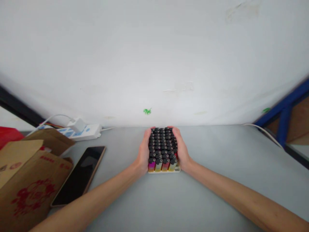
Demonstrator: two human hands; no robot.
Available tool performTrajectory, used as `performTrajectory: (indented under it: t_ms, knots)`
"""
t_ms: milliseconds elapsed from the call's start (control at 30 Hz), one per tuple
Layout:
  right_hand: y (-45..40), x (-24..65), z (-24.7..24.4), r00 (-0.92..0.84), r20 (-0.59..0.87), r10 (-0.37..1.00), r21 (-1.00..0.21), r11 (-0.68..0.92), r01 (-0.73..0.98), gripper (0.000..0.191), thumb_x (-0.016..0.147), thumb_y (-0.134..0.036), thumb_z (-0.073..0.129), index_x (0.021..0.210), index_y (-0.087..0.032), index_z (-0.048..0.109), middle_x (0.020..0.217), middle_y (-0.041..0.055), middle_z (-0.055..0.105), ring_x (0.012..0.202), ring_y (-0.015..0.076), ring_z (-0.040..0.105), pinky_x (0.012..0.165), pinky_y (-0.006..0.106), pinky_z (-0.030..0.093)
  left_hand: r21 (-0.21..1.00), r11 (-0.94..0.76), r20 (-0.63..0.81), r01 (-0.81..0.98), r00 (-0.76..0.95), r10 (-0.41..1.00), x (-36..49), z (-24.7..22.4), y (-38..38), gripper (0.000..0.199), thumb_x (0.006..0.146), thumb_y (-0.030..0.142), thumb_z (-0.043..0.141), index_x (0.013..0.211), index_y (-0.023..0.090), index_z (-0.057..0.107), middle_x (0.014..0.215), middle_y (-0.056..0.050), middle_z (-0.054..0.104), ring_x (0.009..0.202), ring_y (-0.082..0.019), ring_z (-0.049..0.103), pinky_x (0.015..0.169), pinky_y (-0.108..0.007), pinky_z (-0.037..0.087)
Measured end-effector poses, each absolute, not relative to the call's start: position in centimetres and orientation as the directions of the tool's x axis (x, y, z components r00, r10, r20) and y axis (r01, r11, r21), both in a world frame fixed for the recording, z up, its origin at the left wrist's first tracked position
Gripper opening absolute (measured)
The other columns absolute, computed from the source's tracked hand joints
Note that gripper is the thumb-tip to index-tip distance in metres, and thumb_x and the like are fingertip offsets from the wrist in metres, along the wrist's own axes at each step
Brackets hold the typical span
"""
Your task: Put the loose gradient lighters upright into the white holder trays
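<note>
Rows of lighters (161,145) with black tops stand upright and close together in a pale tray (164,172) on the grey table, near the wall. The front row shows purple, pinkish and yellowish see-through bodies. Along the left side of the block, my left hand (144,152) is pressed against the lighters, its fingers curled towards the far corner. My right hand (182,149) grips the right side in the same way. Between them they clasp the whole block. Most fingertips are hidden behind it. A bit of red shows beside my right palm.
A phone (79,175) with a dark screen lies on the left, beside brown paper bags (36,190) with red print. Behind them is a white power strip (89,132) with a plugged-in adapter. A blue frame (285,122) and a white cable (265,133) are at right.
</note>
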State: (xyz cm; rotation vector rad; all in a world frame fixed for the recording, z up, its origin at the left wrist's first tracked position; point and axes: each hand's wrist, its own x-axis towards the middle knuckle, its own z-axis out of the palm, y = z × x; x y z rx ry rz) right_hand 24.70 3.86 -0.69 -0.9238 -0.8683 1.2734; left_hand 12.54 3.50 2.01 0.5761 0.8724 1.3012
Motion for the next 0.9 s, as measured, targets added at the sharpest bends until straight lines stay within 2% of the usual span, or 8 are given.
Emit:
performTrajectory:
  t_ms: [167,300,467,667,767,900]
  knots:
    - [3.1,25.6,-0.7,0.034,0.051,0.998,-0.952,0.059,-0.299,0.04,0.096,-0.059,0.054,0.121,-0.029,0.057,0.121,0.0001,0.066,0.113,0.0228,0.06,0.095,0.035,0.047,0.857,0.138,-0.123,-0.496,0.063,0.99,12.0,0.8,3.1,0.039,0.093,0.056,0.059,0.121,0.029,0.064,0.12,-0.001,0.074,0.12,-0.027,0.066,0.104,-0.039,0.052]
    - [3.2,25.9,-1.0,0.039,0.075,0.996,-0.957,0.083,-0.279,0.04,0.097,-0.06,0.052,0.119,-0.028,0.059,0.122,0.0012,0.066,0.115,0.024,0.059,0.097,0.036,0.047,0.882,0.084,-0.076,-0.463,0.036,0.996,11.7,0.1,3.5,0.042,0.091,0.059,0.059,0.12,0.029,0.065,0.121,-0.003,0.074,0.125,-0.031,0.063,0.108,-0.041,0.049]
    - [3.4,25.5,-1.3,0.06,0.07,0.996,-0.928,0.087,-0.362,0.039,0.098,-0.058,0.049,0.119,-0.028,0.061,0.121,0.0016,0.067,0.113,0.0244,0.06,0.1,0.039,0.046,0.886,0.082,-0.069,-0.456,0.046,0.997,11.8,0.0,3.9,0.044,0.091,0.059,0.057,0.123,0.029,0.064,0.121,-0.005,0.073,0.123,-0.032,0.063,0.105,-0.045,0.052]
    - [3.5,25.2,-1.4,0.097,0.131,0.987,-0.915,0.158,-0.37,0.028,0.095,-0.045,0.055,0.115,-0.027,0.063,0.118,0.0013,0.066,0.115,0.0241,0.058,0.105,0.038,0.043,0.865,0.097,-0.107,-0.492,0.008,0.994,12.0,-0.3,4.2,0.042,0.091,0.054,0.058,0.124,0.029,0.064,0.121,-0.004,0.071,0.126,-0.03,0.061,0.109,-0.043,0.048]
    - [3.6,25.1,-1.5,0.11,0.124,0.986,-0.911,0.157,-0.381,0.027,0.096,-0.046,0.054,0.115,-0.028,0.062,0.12,0.0009,0.065,0.114,0.0234,0.058,0.106,0.038,0.042,0.861,0.1,-0.116,-0.499,-0.002,0.993,12.0,-0.4,4.4,0.041,0.09,0.053,0.061,0.121,0.027,0.065,0.118,-0.002,0.072,0.126,-0.029,0.061,0.112,-0.042,0.046]
    - [3.6,25.1,-1.5,0.101,0.109,0.989,-0.912,0.14,-0.385,0.032,0.095,-0.051,0.055,0.118,-0.029,0.06,0.124,0.0009,0.065,0.114,0.0231,0.058,0.107,0.038,0.042,0.82,0.135,-0.106,-0.556,0.084,0.991,12.0,-0.2,4.3,0.038,0.087,0.057,0.066,0.109,0.027,0.067,0.107,-0.002,0.074,0.119,-0.029,0.065,0.103,-0.039,0.051]
